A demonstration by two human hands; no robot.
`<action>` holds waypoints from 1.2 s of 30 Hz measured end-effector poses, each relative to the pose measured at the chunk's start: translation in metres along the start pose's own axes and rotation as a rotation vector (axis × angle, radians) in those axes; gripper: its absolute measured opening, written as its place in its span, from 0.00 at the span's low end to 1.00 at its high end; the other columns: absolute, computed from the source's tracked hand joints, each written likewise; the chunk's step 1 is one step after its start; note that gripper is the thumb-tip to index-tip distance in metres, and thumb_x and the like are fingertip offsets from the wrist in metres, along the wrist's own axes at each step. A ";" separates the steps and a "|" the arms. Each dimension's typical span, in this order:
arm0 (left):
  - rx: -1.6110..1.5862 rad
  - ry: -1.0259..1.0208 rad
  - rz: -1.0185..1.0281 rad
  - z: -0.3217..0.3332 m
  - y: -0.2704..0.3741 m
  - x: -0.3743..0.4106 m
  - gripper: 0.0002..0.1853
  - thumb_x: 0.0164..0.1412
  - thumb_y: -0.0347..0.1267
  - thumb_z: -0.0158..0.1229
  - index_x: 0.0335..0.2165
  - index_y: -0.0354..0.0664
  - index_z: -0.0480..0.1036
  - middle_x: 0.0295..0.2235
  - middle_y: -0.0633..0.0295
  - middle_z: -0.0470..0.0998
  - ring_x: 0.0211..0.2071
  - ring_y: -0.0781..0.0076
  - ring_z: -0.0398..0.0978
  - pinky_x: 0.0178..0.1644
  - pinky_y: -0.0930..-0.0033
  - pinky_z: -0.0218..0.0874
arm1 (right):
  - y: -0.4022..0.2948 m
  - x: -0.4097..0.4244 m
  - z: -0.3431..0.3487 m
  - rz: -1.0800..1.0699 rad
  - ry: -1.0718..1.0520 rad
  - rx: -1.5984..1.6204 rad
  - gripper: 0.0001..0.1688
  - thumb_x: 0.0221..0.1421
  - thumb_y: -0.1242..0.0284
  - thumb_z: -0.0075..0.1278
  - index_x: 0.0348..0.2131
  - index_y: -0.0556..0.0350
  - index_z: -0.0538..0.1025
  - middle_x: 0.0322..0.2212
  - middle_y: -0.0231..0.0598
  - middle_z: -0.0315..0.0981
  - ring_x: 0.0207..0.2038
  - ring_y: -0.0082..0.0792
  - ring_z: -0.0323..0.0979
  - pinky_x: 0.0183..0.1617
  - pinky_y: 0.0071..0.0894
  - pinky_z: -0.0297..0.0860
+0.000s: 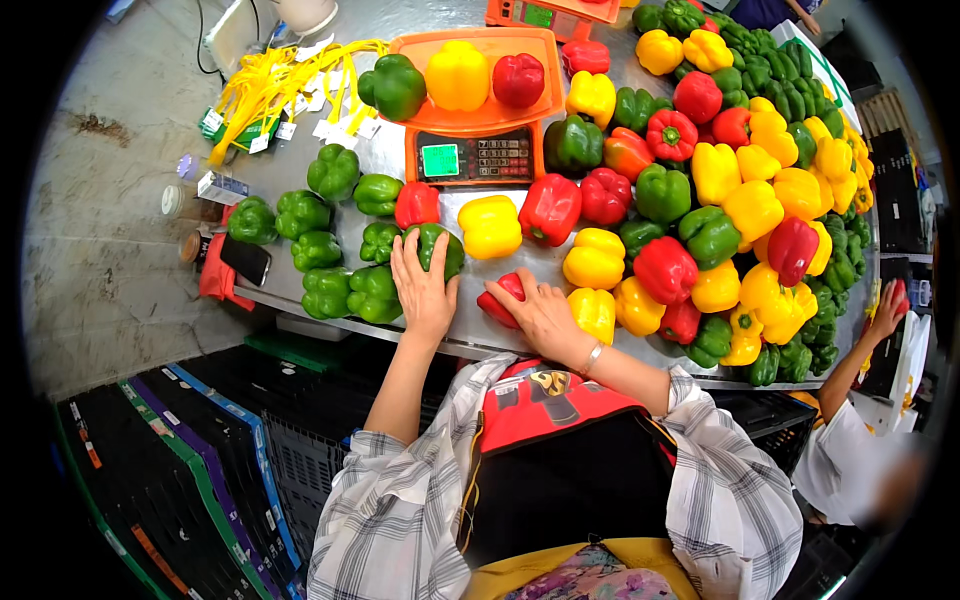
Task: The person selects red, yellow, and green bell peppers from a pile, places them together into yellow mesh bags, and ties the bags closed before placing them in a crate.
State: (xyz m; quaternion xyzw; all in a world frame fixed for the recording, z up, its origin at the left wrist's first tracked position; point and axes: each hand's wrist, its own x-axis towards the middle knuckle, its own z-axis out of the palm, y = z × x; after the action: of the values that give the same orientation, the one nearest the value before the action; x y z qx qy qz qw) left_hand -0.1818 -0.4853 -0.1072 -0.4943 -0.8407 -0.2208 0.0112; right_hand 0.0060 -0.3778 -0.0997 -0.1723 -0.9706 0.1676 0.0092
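My left hand (424, 291) lies over a green bell pepper (448, 251) near the table's front edge, fingers curved across its left side. To the right, my right hand (549, 313) covers a red bell pepper (498, 301), and part of the fruit is hidden under the fingers. A yellow bell pepper (490, 227) sits between and beyond the hands. Several green peppers (326, 292) stand loosely grouped left of my left hand. On the orange tray of a digital scale (474, 154) rest a green pepper (392, 88), a yellow one (457, 76) and a red one (518, 80).
A large heap of mixed bell peppers (750, 202) covers the right of the metal table (420, 330). Yellow tagged straps (262, 90) and a phone (246, 259) lie at left. Stacked black crates (172, 480) stand below. Another person's hand (890, 311) holds something red at right.
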 end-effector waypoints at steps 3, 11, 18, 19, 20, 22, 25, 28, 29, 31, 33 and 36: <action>0.025 0.012 -0.011 0.002 0.003 -0.001 0.43 0.43 0.26 0.68 0.59 0.52 0.60 0.60 0.47 0.53 0.62 0.38 0.48 0.64 0.43 0.43 | 0.005 -0.003 0.011 -0.030 0.081 -0.028 0.38 0.52 0.73 0.46 0.62 0.28 0.61 0.51 0.57 0.61 0.31 0.45 0.70 0.34 0.40 0.68; -0.002 -0.012 -0.053 -0.007 0.007 -0.002 0.42 0.42 0.29 0.69 0.58 0.53 0.62 0.60 0.48 0.54 0.62 0.37 0.48 0.64 0.43 0.45 | 0.006 0.020 0.022 -0.021 0.101 -0.085 0.43 0.51 0.73 0.49 0.63 0.22 0.56 0.55 0.55 0.57 0.37 0.45 0.70 0.38 0.42 0.67; -0.218 0.225 -0.039 -0.064 -0.049 0.058 0.18 0.52 0.26 0.61 0.44 0.39 0.73 0.39 0.50 0.76 0.41 0.50 0.73 0.46 0.58 0.65 | 0.003 0.015 -0.025 -0.114 0.143 0.141 0.46 0.44 0.77 0.54 0.62 0.34 0.59 0.55 0.55 0.57 0.47 0.52 0.64 0.49 0.46 0.61; -0.174 0.278 -0.044 -0.071 -0.070 0.074 0.14 0.52 0.26 0.61 0.40 0.38 0.74 0.37 0.51 0.76 0.40 0.51 0.74 0.45 0.58 0.65 | 0.003 0.014 -0.035 -0.134 0.143 0.196 0.45 0.44 0.77 0.55 0.61 0.36 0.60 0.54 0.54 0.57 0.48 0.52 0.64 0.50 0.46 0.61; -0.181 0.312 -0.089 -0.072 -0.091 0.093 0.11 0.52 0.26 0.60 0.37 0.38 0.76 0.35 0.52 0.77 0.38 0.51 0.75 0.44 0.58 0.65 | 0.003 0.014 -0.043 -0.148 0.138 0.245 0.44 0.44 0.77 0.55 0.61 0.39 0.60 0.54 0.54 0.57 0.48 0.52 0.64 0.50 0.46 0.61; -0.154 0.345 -0.146 -0.072 -0.129 0.137 0.08 0.53 0.26 0.58 0.35 0.38 0.77 0.32 0.52 0.79 0.35 0.53 0.77 0.41 0.60 0.67 | 0.002 0.019 -0.063 -0.160 0.121 0.266 0.36 0.45 0.76 0.54 0.56 0.48 0.65 0.51 0.50 0.62 0.49 0.49 0.65 0.50 0.44 0.62; -0.085 0.245 -0.254 -0.067 -0.181 0.198 0.10 0.53 0.28 0.59 0.36 0.38 0.78 0.34 0.50 0.80 0.37 0.55 0.78 0.42 0.60 0.68 | 0.003 0.028 -0.071 -0.183 0.074 0.290 0.31 0.45 0.77 0.54 0.52 0.52 0.68 0.46 0.47 0.67 0.47 0.47 0.66 0.49 0.42 0.63; -0.014 -0.004 -0.380 -0.038 -0.223 0.245 0.13 0.51 0.31 0.60 0.37 0.40 0.79 0.37 0.48 0.79 0.41 0.49 0.76 0.47 0.54 0.67 | -0.003 0.043 -0.075 -0.196 0.076 0.274 0.26 0.46 0.76 0.54 0.48 0.53 0.71 0.41 0.43 0.70 0.42 0.44 0.69 0.44 0.40 0.65; 0.058 -0.134 -0.424 -0.026 -0.239 0.258 0.21 0.49 0.35 0.64 0.43 0.43 0.76 0.42 0.49 0.78 0.45 0.50 0.75 0.49 0.53 0.67 | -0.004 0.047 -0.075 -0.202 0.066 0.275 0.26 0.46 0.76 0.54 0.48 0.53 0.71 0.41 0.42 0.70 0.41 0.44 0.69 0.44 0.40 0.65; 0.140 -0.322 -0.536 -0.011 -0.234 0.283 0.32 0.45 0.41 0.68 0.50 0.47 0.71 0.47 0.52 0.76 0.49 0.52 0.73 0.51 0.52 0.66 | -0.006 0.055 -0.070 -0.192 0.088 0.233 0.22 0.46 0.74 0.55 0.45 0.51 0.73 0.38 0.37 0.71 0.39 0.40 0.70 0.40 0.38 0.65; 0.218 -0.499 -0.582 0.001 -0.239 0.291 0.34 0.45 0.45 0.68 0.51 0.50 0.70 0.50 0.54 0.74 0.52 0.56 0.72 0.53 0.51 0.66 | -0.005 0.057 -0.064 -0.187 0.077 0.197 0.20 0.47 0.73 0.55 0.43 0.50 0.74 0.37 0.35 0.71 0.38 0.38 0.71 0.39 0.36 0.65; 0.210 -0.406 -0.551 0.007 -0.253 0.294 0.26 0.45 0.44 0.69 0.43 0.45 0.76 0.43 0.54 0.78 0.46 0.56 0.76 0.48 0.52 0.68 | -0.003 0.063 -0.066 -0.173 0.073 0.219 0.17 0.48 0.72 0.54 0.41 0.48 0.75 0.33 0.34 0.72 0.36 0.37 0.71 0.37 0.36 0.65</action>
State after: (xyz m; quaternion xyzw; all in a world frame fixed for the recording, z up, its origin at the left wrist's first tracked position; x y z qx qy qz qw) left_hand -0.5420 -0.3447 -0.1346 -0.2789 -0.9456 -0.0252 -0.1654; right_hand -0.0492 -0.3378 -0.0393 -0.0921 -0.9568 0.2646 0.0778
